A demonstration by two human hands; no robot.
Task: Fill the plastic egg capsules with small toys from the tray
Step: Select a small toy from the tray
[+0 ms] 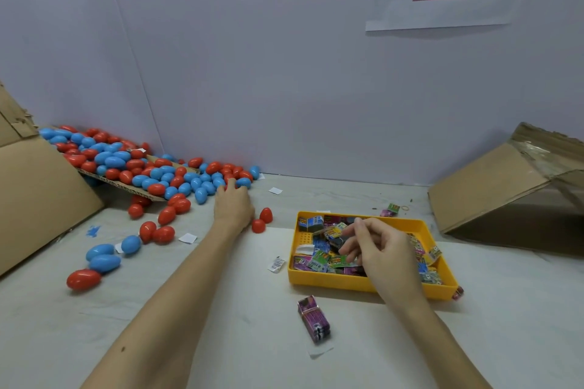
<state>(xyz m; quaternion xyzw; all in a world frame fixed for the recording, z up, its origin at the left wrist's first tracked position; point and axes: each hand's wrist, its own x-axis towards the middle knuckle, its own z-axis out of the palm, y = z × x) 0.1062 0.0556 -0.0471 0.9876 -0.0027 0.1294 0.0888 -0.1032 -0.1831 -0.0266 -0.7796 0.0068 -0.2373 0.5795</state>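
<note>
A heap of red and blue plastic egg capsules (148,167) spills from a cardboard flap at the back left. My left hand (233,206) reaches to the heap's near edge, fingertips touching a blue egg (244,182); whether they grip it is hidden. Two red egg halves (262,220) stand just right of that hand. A yellow tray (363,283) at centre right holds several small packaged toys. My right hand (376,249) hovers over the tray, fingers curled down among the toy packets (328,257); I cannot see a packet held.
Loose eggs (104,257) lie scattered on the grey table at left. A purple toy pack (313,319) lies in front of the tray. Cardboard boxes stand at far left (38,196) and far right (505,186). Small paper slips (276,264) dot the table.
</note>
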